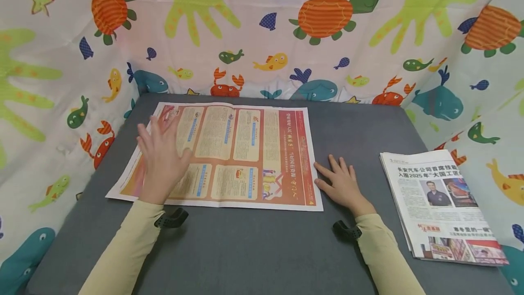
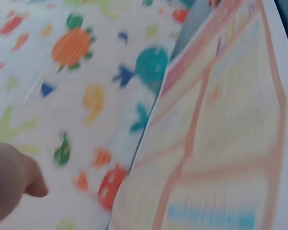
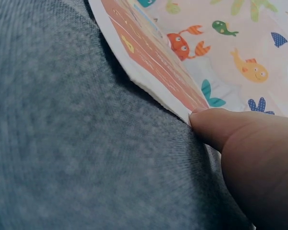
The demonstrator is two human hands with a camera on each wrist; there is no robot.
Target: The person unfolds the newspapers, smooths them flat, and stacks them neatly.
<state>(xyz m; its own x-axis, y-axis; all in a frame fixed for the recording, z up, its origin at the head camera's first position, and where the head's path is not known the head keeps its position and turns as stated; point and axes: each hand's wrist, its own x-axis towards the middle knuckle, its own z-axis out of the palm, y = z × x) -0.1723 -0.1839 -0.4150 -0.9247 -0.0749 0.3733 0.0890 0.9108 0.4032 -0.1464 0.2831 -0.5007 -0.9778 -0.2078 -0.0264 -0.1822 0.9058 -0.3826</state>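
Observation:
A newspaper sheet (image 1: pixel 229 158) with orange-red print lies spread sideways on the grey table, a crease down its middle. Over its left part is my left hand (image 1: pixel 161 158), fingers spread and raised; the left wrist view shows its thumb (image 2: pixel 14 177) apart from the paper. My right hand (image 1: pixel 340 183) rests on the table at the sheet's right edge with its fingers spread. In the right wrist view the thumb (image 3: pixel 216 127) touches the paper's edge (image 3: pixel 156 93). Neither hand grips anything.
A stack of folded newspapers (image 1: pixel 440 208) lies at the table's right side. A cloth (image 1: pixel 254 22) printed with sea animals stands behind the grey table (image 1: pixel 254 249) and along both sides. Each wrist wears a black band (image 1: pixel 173 218).

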